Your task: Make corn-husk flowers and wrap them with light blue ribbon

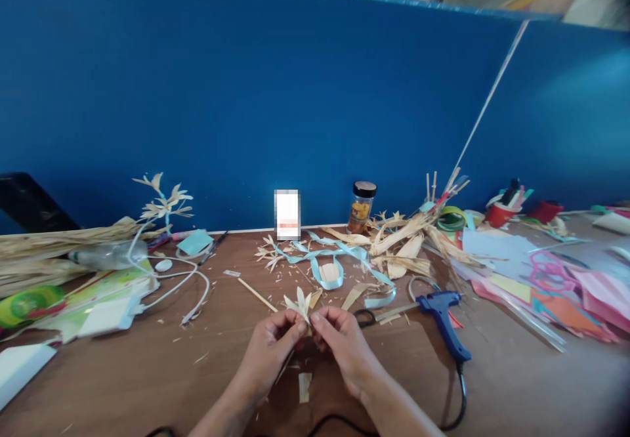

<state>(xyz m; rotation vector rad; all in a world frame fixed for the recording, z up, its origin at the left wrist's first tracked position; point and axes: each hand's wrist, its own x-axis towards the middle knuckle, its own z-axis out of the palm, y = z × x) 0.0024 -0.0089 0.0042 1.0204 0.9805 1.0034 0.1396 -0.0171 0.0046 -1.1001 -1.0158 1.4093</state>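
Both hands meet over the front middle of the table around a pale flower of dried husk petals [299, 303]. My left hand [275, 342] pinches its base between thumb and fingers. From the other side my right hand [342, 342] closes on the same base, thumb against it; the fingers hide the lower part. A thin wooden stick [256, 294] lies just beyond the left hand. Close to the right hand are the dark handles of scissors [365, 318]. A small husk piece [304, 387] rests on the table between my forearms.
A blue glue gun [445, 322] with its cord lies at right. Light blue ribbon [327, 283] curls behind the hands. Dried husks [406, 250] and a black-lidded jar [361, 207] stand before the blue partition [295, 96]. A plastic bottle [111, 254] and white cable [182, 270] are left.
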